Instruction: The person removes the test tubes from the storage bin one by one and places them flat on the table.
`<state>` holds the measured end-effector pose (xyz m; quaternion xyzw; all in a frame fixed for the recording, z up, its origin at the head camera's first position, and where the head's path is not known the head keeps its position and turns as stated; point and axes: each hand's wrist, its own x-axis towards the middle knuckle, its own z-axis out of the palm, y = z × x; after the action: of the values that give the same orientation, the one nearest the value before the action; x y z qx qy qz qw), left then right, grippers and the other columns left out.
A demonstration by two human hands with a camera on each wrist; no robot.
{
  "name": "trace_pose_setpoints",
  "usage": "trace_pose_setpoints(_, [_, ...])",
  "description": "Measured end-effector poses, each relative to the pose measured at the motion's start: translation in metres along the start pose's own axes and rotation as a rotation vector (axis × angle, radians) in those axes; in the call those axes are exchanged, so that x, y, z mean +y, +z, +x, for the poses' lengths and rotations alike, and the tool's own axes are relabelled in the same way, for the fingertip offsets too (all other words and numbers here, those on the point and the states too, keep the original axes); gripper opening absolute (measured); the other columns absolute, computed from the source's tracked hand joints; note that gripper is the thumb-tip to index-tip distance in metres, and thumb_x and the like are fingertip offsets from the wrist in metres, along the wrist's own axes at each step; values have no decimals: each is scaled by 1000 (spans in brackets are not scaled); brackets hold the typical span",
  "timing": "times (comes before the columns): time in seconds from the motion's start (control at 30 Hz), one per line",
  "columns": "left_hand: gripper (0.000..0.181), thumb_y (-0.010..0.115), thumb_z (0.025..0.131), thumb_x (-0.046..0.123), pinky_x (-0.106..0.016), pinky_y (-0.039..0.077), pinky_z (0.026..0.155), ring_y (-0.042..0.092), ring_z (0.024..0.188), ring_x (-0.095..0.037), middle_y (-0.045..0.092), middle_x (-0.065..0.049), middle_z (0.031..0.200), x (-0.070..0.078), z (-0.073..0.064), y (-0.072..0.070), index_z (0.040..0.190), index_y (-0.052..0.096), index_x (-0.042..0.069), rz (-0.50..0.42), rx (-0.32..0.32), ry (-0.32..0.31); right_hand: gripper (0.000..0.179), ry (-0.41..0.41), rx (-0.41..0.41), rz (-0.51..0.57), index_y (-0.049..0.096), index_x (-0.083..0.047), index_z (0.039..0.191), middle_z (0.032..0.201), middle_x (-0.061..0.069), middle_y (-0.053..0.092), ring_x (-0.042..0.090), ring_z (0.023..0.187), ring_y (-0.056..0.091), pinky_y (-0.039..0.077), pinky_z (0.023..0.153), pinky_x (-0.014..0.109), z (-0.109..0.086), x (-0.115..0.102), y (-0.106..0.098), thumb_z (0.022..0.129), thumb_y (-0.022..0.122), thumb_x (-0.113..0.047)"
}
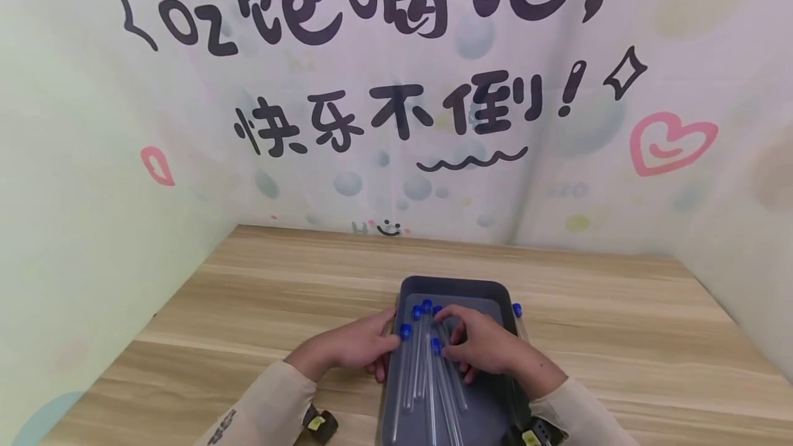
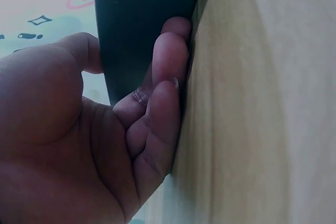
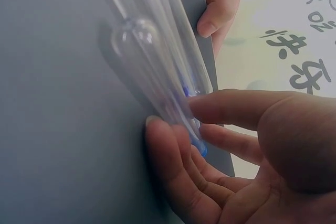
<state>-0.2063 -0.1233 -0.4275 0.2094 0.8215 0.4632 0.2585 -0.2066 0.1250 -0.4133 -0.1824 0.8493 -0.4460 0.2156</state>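
Note:
A dark grey rectangular tray (image 1: 489, 408) holds several clear test tubes with blue caps, lying lengthwise in a loose bundle. My left hand (image 1: 359, 344) grips the tray's left side. In the left wrist view its thumb reaches the rim, and the other fingers bend against the outer wall (image 2: 137, 19), low by the tabletop. Over the tubes, my right hand (image 1: 486, 344) pinches a test tube (image 3: 149, 69) near its capped end. That tube's rounded end points toward the near side of the tray. The fingers partly hide its blue cap (image 3: 199, 148).
Another blue-capped tube (image 1: 517, 310) shows just outside the tray's right wall, partly hidden by the right arm. The wood-grain table (image 1: 297, 274) runs back to a printed cloth backdrop (image 1: 384, 191) with large dark lettering, and pale walls stand on both sides.

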Motion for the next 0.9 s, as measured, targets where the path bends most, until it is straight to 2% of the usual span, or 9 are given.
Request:
trace_pose_setpoints(0.33, [65, 44, 99, 22, -29, 52, 48, 64, 53, -20, 67, -10, 66, 0, 0, 0, 153, 11, 7, 6, 1, -21, 51, -5, 4, 3, 52, -10, 127, 87, 12, 54, 19, 57, 59, 56, 47, 37, 0, 0, 1, 81, 73, -7])
trace_pose_setpoints(0.67, [65, 44, 99, 24, -30, 52, 49, 64, 52, -20, 67, -10, 66, 0, 0, 0, 153, 13, 7, 15, 9, -22, 45, -10, 2, 10, 55, -12, 127, 89, 13, 53, 19, 56, 58, 55, 46, 37, 0, 1, 1, 84, 68, -6])
trace_pose_setpoints(0.9, [65, 44, 99, 23, -30, 51, 48, 63, 51, -20, 66, -10, 64, 1, 0, 0, 153, 11, 8, 6, 4, -14, 48, -6, 5, 14, 51, -11, 129, 89, 13, 53, 19, 57, 59, 55, 47, 38, -1, -1, 1, 84, 68, -5])
